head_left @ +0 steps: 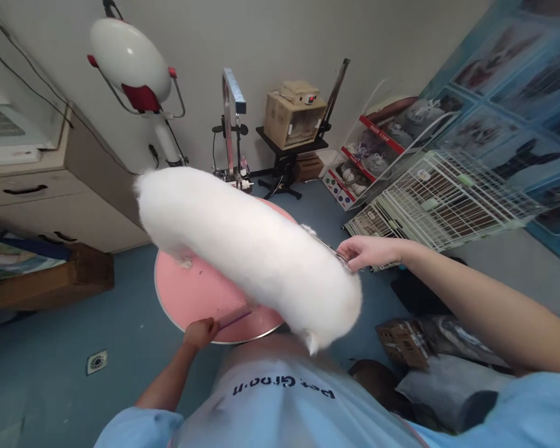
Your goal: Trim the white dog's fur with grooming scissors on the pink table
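A fluffy white dog (242, 236) stands on a round pink grooming table (186, 298), its back stretching across the middle of the view. At the table's near edge, my left hand (200, 333) is closed around a purple-edged comb (233, 316), which reaches toward the dog's underside. My right hand (357, 252) grips the handles of metal scissors (329, 246) on the dog's far right side. The blades run along the coat there, and a tuft of white fur shows near their tip. The dog's face and most of its legs are hidden.
Behind the table are a white dryer (130, 59) on a stand, a metal arm post (233, 93) and a wooden box (294, 118) on a black stand. White wire cages (438, 205) stand at right. A drawer cabinet (28, 193) is at left, and cardboard (401, 342) lies on the floor.
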The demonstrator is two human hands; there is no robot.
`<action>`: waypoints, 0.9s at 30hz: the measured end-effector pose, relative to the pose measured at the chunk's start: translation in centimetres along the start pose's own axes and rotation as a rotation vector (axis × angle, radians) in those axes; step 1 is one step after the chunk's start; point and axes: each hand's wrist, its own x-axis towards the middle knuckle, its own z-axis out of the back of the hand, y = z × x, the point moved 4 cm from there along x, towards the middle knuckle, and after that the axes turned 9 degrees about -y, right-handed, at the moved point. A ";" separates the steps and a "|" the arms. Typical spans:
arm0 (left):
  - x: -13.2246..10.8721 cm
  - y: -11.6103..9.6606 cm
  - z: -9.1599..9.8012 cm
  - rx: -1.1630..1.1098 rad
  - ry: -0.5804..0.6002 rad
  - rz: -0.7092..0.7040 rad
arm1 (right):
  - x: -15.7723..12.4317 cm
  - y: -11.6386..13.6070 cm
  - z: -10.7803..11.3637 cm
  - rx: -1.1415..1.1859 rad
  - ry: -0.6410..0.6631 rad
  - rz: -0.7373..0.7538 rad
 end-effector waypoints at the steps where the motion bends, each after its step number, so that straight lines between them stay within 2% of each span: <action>1: 0.0 0.1 -0.1 -0.005 0.000 -0.005 | 0.1 0.2 0.0 0.022 0.006 -0.003; 10: 0.6 0.3 -1.5 -0.041 -0.017 -0.070 | 1.2 1.7 0.5 0.044 -0.005 -0.054; 20: 0.5 0.3 -1.6 -0.067 -0.047 -0.107 | 1.7 3.5 1.1 0.013 -0.021 -0.059; 27: 0.6 0.5 -2.0 -0.064 -0.047 -0.143 | 1.4 3.2 1.0 0.012 -0.051 -0.103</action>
